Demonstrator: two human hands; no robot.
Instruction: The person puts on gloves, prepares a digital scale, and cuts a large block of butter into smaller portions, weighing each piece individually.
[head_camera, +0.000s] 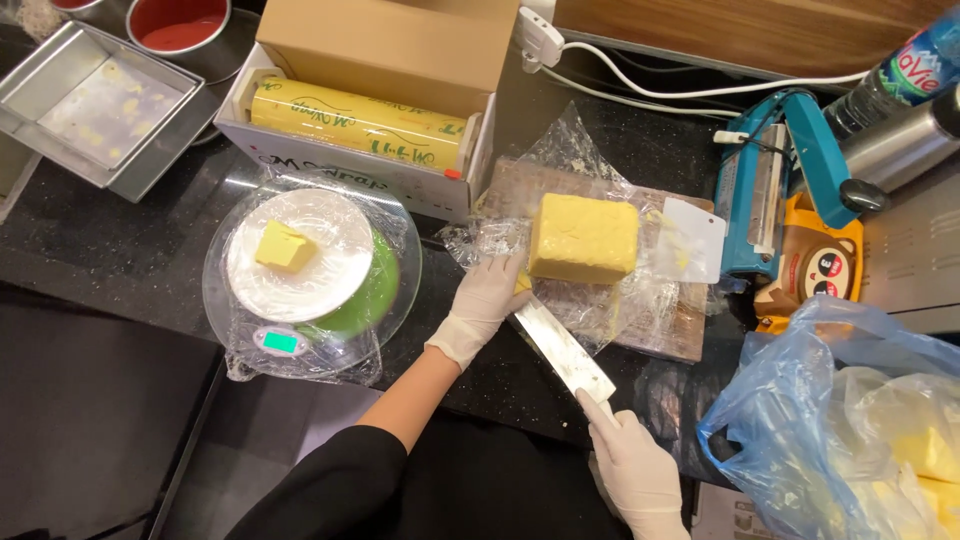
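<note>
One piece cut: a small butter chunk (284, 247) lies on the wrapped scale (300, 275).
Block: the large butter block (583, 238) sits mostly whole on film over the cutting board (680, 335), on the bench (120, 250).
Left hand (484, 305): fingers loosely curled, steadying the block's near corner.
Right hand (633, 462): fingers closed on the cleaver (563, 350), blade at the block's edge.

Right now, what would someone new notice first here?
The big yellow butter block on plastic wrap atop the wooden board, centre, with the gloved left hand beside it and the right hand holding a cleaver. At left, a small butter chunk sits on a wrapped kitchen scale.
</note>
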